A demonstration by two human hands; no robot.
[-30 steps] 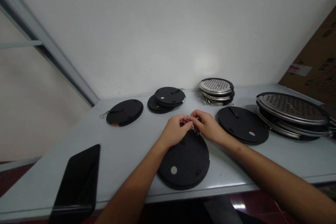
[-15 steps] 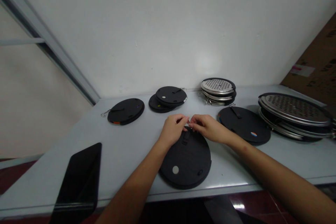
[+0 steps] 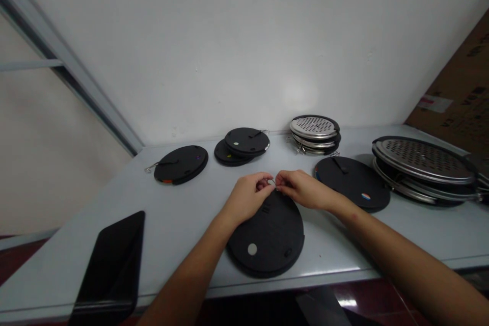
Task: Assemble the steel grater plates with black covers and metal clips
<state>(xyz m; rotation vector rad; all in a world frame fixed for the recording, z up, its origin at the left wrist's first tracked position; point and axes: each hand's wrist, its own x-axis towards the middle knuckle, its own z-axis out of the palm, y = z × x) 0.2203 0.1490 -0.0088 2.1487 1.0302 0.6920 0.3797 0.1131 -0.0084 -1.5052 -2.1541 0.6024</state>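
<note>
A round black disc with a grey dot lies near the table's front edge. At its far rim, a small metal ring shows between my two hands. My left hand pinches the ring from the left, its wrist over the disc's left part. From the right, my right hand closes thumb and fingertips on the ring's other side. The fingertips of both hands nearly touch and partly hide the ring.
Black discs with metal hooks lie at the back left, back middle and right. Perforated metal discs are stacked behind and far right. A dark tablet overhangs the front left; a cardboard box stands right.
The metal ring now shows more clearly between my fingertips. My left hand has turned slightly, and the whole view has shifted a little.
</note>
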